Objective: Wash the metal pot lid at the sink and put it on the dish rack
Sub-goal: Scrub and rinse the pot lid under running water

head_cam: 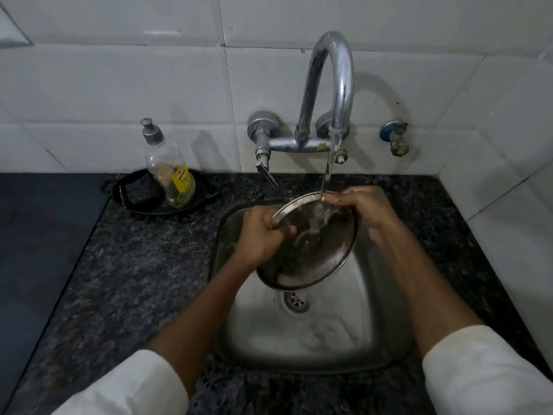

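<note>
Soap first, far left: clear plastic dish-soap bottle w/ grey pump cap [167,172] stands in a shallow black two-handled pan [194,202] on the dark speckled stone counter [125,265], at the counter's back edge by the white tiled wall, within reach but clear of splash.

Left hand [263,235] is closed in a fist-like grip on the left rim of the round metal pot lid [317,247], fingers curled over the edge; prob. there to steady it and keep the tilt.

Lid is held above the steel sink basin [323,333], tilted, far edge raised toward the chrome gooseneck tap [332,85] so the stream of water [327,172] hits near the top rim and runs down the face toward the drain [296,301] below the lid's near edge.

Right hand [359,211] is at the lid's upper right rim, fingers bent and pinched together right under the stream; likely rubbing as well as holding, can't tell exactly.

So lid sits between both hands, touching each. Dish rack not in view.
</note>
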